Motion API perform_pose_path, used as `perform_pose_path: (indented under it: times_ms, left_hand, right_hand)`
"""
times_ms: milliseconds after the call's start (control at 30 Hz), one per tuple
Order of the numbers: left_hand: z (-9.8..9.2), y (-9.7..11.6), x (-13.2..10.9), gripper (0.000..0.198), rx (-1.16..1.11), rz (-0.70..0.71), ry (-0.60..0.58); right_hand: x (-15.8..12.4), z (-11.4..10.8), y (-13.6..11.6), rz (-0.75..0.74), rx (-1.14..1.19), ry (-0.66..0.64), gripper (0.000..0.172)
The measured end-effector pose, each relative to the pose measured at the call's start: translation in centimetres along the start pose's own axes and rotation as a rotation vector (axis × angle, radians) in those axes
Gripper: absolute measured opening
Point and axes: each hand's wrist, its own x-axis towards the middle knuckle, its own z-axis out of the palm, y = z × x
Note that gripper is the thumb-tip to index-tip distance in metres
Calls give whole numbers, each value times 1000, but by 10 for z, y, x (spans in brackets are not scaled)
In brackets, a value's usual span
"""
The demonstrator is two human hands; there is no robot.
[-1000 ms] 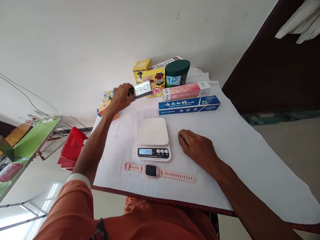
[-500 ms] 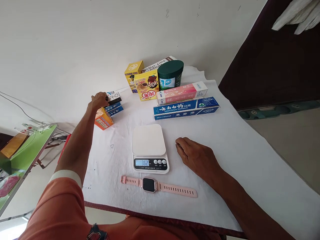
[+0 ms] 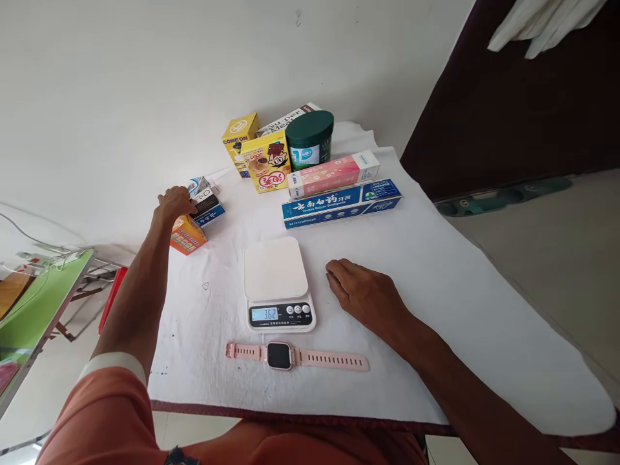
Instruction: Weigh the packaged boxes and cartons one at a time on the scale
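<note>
Across it goes: since a second ago the black-and-white box (image 3: 209, 197) has travelled from mid-air to the desk's (image 3: 426, 271) far left, now lying over a blue box (image 3: 213, 217) just beyond the left hand (image 3: 175, 201). This looks like the setting-down step, and the next move seems to call for a clean release without nudging the orange box (image 3: 188, 236) on the left hand's near side. That left arm is stretched well forward, palm down, fingers curled at the box's end; whether they grip or merely touch, one cannot tell. And the right hand (image 3: 363, 290)? Resting on the desk, loosely curled almost closed, nothing visible in it. Between the hands, nearer the right, sits the bare-topped scale (image 3: 275, 271); the pink watch (image 3: 279, 356) lies closer to the body.
</note>
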Motion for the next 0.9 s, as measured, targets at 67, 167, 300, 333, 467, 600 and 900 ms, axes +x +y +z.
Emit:
perform_pose_path:
  times_ms: [67, 167, 300, 333, 467, 600, 900]
  left_hand:
    - [-2, 13, -6, 49, -42, 74, 129]
    - [1, 51, -21, 42, -224, 342, 320]
    - [15, 126, -49, 29, -456, 781, 337]
    - [17, 144, -55, 31, -458, 844, 358]
    - [18, 203, -67, 46, -378, 824, 514]
    - [8, 232, -61, 49, -307, 682, 436]
    - [0, 241, -44, 49, -394, 560, 321]
  right_hand:
    - [1, 0, 0, 15, 1, -38, 28]
    - [2, -2, -2, 51, -2, -101, 29]
    - [4, -5, -5, 94, -1, -174, 28]
    - [5, -6, -6, 101, -2, -191, 28]
    - [7, -11, -8, 122, -15, -259, 29]
    - [11, -16, -10, 145, -8, -305, 27]
    - [17, -25, -13, 182, 25, -405, 25]
